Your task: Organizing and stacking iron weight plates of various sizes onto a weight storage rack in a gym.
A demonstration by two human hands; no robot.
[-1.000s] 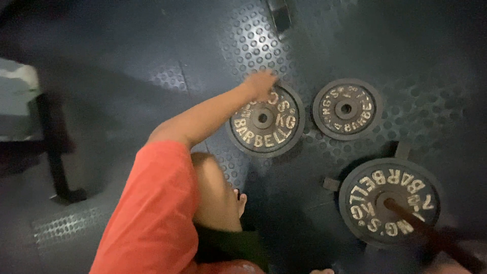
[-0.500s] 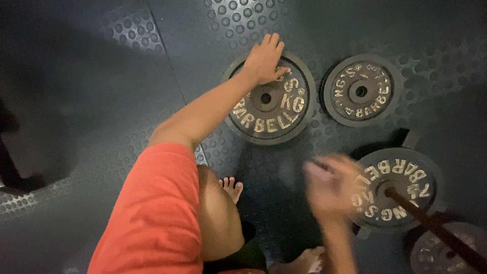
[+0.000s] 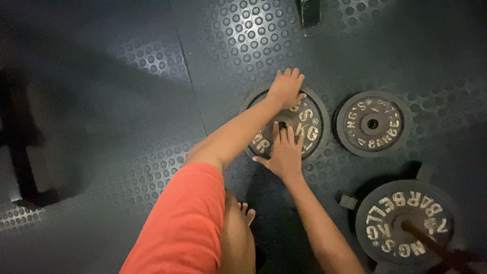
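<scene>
Support: dark rubber floor (image 3: 127,127) with raised round studs, laid in mats; a seam runs diagonally left of the large weight plate (image 3: 312,124). That plate lies flat on the floor. Just right of it, apart, lies a smaller weight plate (image 3: 373,123). Below-right of it, well apart, a third plate (image 3: 403,228) lies flat with a bar through its hole.

Dim, bluish light. The studded floor (image 3: 152,66) shines faintly above the middle plate (image 3: 309,127) and falls into deep shadow left of it. Picture soft and grainy; corners darken.
</scene>
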